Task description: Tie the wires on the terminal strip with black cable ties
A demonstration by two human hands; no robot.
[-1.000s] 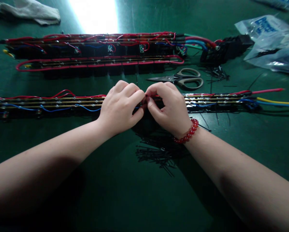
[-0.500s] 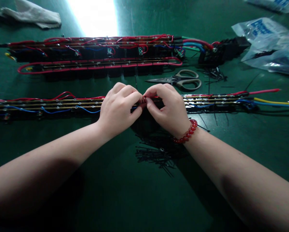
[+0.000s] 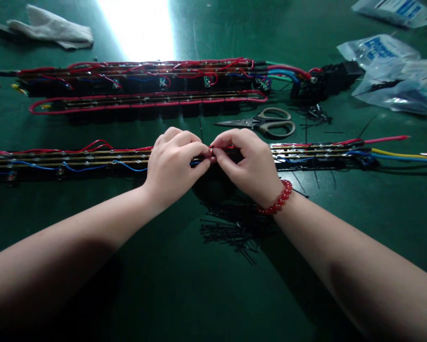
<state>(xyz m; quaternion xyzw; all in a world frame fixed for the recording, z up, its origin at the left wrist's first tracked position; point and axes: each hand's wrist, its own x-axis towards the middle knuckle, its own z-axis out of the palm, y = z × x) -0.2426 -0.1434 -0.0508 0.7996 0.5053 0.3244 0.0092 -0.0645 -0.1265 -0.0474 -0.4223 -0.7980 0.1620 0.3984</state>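
Note:
My left hand [image 3: 176, 164] and my right hand [image 3: 251, 161] meet fingertip to fingertip over a long wired strip assembly [image 3: 128, 156] with brass-coloured rails and red and blue wires. Thumb and forefinger of each hand are pinched together. Between them shows a tiny dark bit that looks like part of a black cable tie [image 3: 212, 148]; most of it is hidden by the fingers. A red bead bracelet [image 3: 285, 194] circles my right wrist. Below the hands lies a pile of loose black cable ties [image 3: 231, 230].
Scissors [image 3: 270, 124] lie just beyond my right hand. Behind them rests a second wired assembly [image 3: 145, 71] with a red wire loop and a black connector block [image 3: 338, 78]. Plastic bags [image 3: 388, 61] are at the far right, a pale cloth [image 3: 56, 31] at the far left.
The view has shifted slightly, so things on the table sit a little lower. Both hands keep their pinch at the same spot on the strip assembly.

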